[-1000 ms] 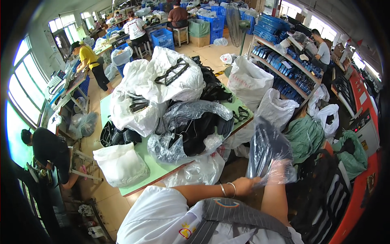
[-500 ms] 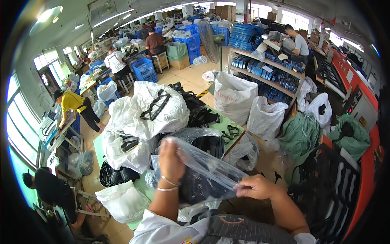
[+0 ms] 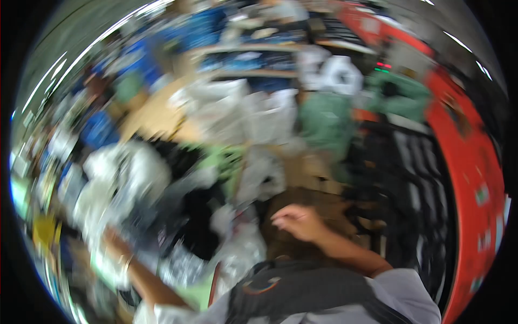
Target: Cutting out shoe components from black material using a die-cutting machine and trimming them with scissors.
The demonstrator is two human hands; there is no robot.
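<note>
The whole view is smeared by a head turn. My left hand (image 3: 116, 247) is at the left, over the front of a white plastic bag heap (image 3: 121, 181) and beside clear plastic bags (image 3: 186, 264). Its fingers are too blurred to read, so whether it holds anything cannot be told. My right hand (image 3: 298, 222) hangs in the middle, above a brown floor area, fingers curled together and nothing showing in them. Between the hands lie a dark black item (image 3: 199, 218) and crumpled clear plastic, on a pale green table (image 3: 200, 294).
White sacks (image 3: 224, 113) and green sacks (image 3: 326, 121) stand beyond the table, before a shelf rack (image 3: 253, 49) with blue goods. On the right are black strap-like pieces (image 3: 396, 183) and a long red machine (image 3: 475, 216). Blue crates (image 3: 100, 129) stand at far left.
My view has swung to the right. The clear plastic bag stretched between my hands is no longer between them. My hands have moved apart, the left one outward over the table.
</note>
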